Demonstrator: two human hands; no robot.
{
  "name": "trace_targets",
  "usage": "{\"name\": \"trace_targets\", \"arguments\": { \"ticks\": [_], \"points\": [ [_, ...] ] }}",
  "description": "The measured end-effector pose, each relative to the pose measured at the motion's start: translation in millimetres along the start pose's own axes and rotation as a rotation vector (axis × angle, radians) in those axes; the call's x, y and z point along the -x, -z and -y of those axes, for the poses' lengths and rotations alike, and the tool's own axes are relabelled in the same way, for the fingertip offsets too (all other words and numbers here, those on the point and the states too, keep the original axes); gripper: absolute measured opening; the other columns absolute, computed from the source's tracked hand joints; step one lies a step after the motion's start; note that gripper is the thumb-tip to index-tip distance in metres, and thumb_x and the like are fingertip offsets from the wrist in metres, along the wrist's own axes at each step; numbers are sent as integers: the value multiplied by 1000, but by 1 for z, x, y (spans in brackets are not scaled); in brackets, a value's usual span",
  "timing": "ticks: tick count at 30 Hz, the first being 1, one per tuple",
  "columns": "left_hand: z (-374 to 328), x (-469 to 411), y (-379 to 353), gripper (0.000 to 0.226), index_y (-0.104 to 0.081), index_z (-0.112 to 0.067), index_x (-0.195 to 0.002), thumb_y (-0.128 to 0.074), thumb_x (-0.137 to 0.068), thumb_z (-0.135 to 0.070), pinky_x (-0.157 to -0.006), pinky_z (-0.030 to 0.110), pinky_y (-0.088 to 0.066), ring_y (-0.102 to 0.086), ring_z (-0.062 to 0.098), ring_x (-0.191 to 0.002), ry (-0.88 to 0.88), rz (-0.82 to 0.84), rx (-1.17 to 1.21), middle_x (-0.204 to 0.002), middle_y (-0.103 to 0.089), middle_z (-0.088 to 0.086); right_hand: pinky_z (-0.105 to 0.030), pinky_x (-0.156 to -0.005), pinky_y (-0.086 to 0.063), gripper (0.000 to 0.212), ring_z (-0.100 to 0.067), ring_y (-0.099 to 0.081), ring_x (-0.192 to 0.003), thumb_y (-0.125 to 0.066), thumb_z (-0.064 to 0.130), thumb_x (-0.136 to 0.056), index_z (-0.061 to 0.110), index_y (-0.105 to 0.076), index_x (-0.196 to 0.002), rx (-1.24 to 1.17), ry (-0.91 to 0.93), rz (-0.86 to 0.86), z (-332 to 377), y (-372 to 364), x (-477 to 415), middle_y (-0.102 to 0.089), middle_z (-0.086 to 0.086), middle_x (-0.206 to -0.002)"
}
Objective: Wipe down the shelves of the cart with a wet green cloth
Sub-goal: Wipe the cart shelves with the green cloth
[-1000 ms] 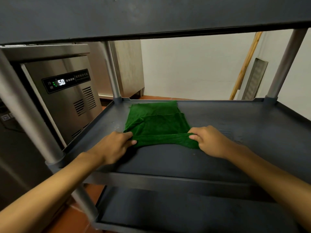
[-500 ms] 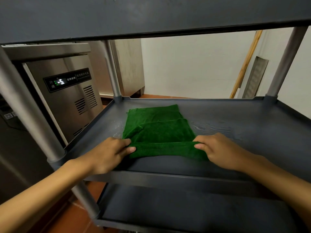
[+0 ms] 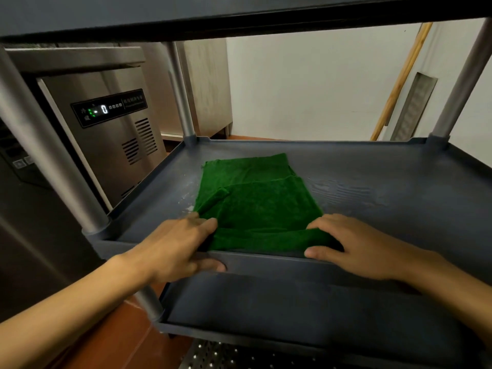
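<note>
A green cloth (image 3: 255,201) lies spread and partly folded on the dark grey middle shelf (image 3: 386,182) of the cart, its near edge at the shelf's front rim. My left hand (image 3: 181,246) grips the cloth's near left corner, thumb down over the front rim. My right hand (image 3: 348,243) grips the near right corner, thumb on the rim. A wet streak (image 3: 343,190) shows on the shelf to the right of the cloth.
The top shelf (image 3: 239,12) hangs overhead and the bottom shelf (image 3: 292,310) lies below. Metal posts (image 3: 45,155) stand at the corners. A steel appliance with a lit display (image 3: 106,107) is close on the left. A wooden pole (image 3: 399,83) leans on the back wall.
Both hands have dragged the cloth toward me, from mid-shelf to the front rim. A wet streak has come into view to the right of the cloth.
</note>
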State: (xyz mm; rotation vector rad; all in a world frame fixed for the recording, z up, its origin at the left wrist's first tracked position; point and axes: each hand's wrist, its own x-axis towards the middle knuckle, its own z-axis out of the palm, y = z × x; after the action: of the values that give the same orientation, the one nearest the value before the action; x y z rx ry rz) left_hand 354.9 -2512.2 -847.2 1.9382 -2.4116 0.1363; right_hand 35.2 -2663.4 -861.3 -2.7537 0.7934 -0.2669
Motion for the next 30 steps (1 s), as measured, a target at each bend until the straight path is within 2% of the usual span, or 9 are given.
{"name": "trace_targets", "arguments": {
  "ticks": [3, 6, 12, 15, 19, 24, 27, 30],
  "points": [
    [1, 0, -4, 56, -37, -32, -90, -54, -75, -83, -63, 33, -40, -37, 6, -77, 27, -48, 12, -83, -44, -16, -16, -92, -40, 78, 10, -48, -111, -44, 92, -70, 41, -50, -130, -57, -17, 24, -5, 4, 2, -52, 27, -119],
    [0, 1, -8, 57, -38, -33, -89, -60, -71, -83, -61, 31, -36, -37, 7, -75, 79, -70, 51, -83, -45, -18, -6, -91, -32, 92, 16, -38, -111, -54, 96, -57, 46, -40, -133, -31, 11, 36, -3, 0, 4, -39, 35, -119],
    [1, -9, -8, 55, -42, -33, -89, -67, -68, -77, -63, 32, -39, -43, 5, -75, 145, -51, 133, -84, -48, -17, 5, -89, -23, 93, 18, -29, -109, -60, 91, -57, 44, -40, -135, 3, 25, 46, -7, 3, -9, -37, 34, -120],
    [5, -20, -6, 55, -41, -31, -87, -69, -70, -74, -65, 37, -42, -41, 8, -75, 163, -50, 122, -82, -48, -15, -2, -89, -28, 96, 17, -31, -107, -62, 91, -55, 41, -44, -135, -2, -15, 17, -14, 4, -17, -43, 31, -123],
    [14, -42, -7, 57, -44, -24, -89, -71, -72, -71, -68, 39, -46, -48, 19, -80, 203, -45, 89, -85, -51, -7, -18, -93, -31, 100, 3, -41, -116, -65, 90, -54, 36, -46, -136, 14, -89, -16, -24, 4, -33, -49, 21, -130],
    [23, -67, -14, 55, -42, -22, -82, -73, -74, -67, -61, 35, -29, -38, 16, -78, 221, -118, 7, -73, -38, -13, -26, -104, -33, 102, -14, -41, -132, -73, 78, -57, 29, -44, -140, -4, -166, 15, -35, 5, -55, -46, 7, -143],
    [20, -79, -16, 55, -42, -22, -82, -75, -72, -65, -64, 34, -28, -54, 26, -86, 241, -195, -63, -77, -50, -3, -32, -105, -37, 97, -21, -43, -131, -80, 69, -59, 25, -46, -139, 28, -218, -42, -39, 7, -66, -49, -1, -144],
    [17, -88, -17, 55, -42, -21, -82, -76, -73, -63, -62, 34, -30, -60, 33, -90, 263, -229, -67, -86, -64, 8, -35, -98, -43, 94, -25, -49, -127, -82, 64, -61, 21, -48, -137, 99, -246, -91, -38, 9, -72, -54, -5, -139]
  ]
}}
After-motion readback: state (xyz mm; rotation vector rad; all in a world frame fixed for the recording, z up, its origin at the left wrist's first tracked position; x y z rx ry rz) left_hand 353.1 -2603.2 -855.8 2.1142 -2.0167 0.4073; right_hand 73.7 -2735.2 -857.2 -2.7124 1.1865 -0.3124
